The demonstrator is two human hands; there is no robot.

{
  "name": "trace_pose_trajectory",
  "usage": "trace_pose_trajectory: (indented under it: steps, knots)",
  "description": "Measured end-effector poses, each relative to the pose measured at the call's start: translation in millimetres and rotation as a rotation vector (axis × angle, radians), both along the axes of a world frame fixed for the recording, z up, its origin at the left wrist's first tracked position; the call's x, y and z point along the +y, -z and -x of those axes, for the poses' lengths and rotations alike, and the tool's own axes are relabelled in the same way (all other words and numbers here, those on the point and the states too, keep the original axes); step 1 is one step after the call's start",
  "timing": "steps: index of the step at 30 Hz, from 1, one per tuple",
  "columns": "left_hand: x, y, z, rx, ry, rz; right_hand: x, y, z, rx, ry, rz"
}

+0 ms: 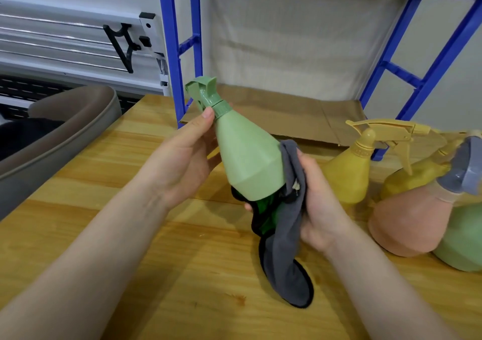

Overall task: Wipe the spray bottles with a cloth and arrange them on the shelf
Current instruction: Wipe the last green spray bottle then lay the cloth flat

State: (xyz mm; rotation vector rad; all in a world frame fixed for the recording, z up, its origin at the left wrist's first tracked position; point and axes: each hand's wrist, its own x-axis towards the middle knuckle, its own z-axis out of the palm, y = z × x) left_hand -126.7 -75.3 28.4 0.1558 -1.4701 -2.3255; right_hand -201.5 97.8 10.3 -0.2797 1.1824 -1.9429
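Observation:
A pale green spray bottle (247, 157) is held tilted above the wooden table, its nozzle pointing up and left. My left hand (182, 157) grips it around the neck and upper body, thumb near the collar. My right hand (317, 204) holds a grey cloth (289, 235) with black trim against the bottle's lower right side and base; the cloth hangs down to the table. A dark green base shows under the bottle. The blue-framed shelf (300, 112), lined with brown paper, stands behind.
At the right of the table (130, 183) stand a yellow spray bottle (349, 172), a second yellow one (414, 178), a pink bottle (409, 222) with a grey trigger, and a green bottle (459, 240). A grey-brown tub (65, 136) sits at the left edge.

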Motion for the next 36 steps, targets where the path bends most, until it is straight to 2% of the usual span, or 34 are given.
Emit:
trace_pose_trajectory:
  steps: [3, 6, 12, 15, 21, 31, 36]
  knots:
    - [5, -2, 0, 0.026, -0.003, -0.007, 2, 1, 1, 0.077, -0.068, -0.058]
    - [13, -2, 0, 0.083, -0.015, 0.007, 1, 1, 0, 0.316, -0.070, -0.131]
    - [35, 4, -2, 0.044, 0.092, 0.144, 0, 6, 2, 0.767, 0.021, -0.108]
    - [45, 9, 2, 0.056, 0.075, 0.153, -1, 2, -4, 0.891, 0.108, -0.105]
    - [41, 6, -1, 0.058, 0.108, 0.087, -7, 6, -15, 0.978, 0.256, -0.045]
    - [19, 8, 5, -0.061, -0.091, -0.107, -14, 24, -16, 1.051, 0.178, -0.291]
    - [11, 5, 5, -0.044, -0.129, -0.183, -16, 30, -17, 1.044, 0.145, -0.324]
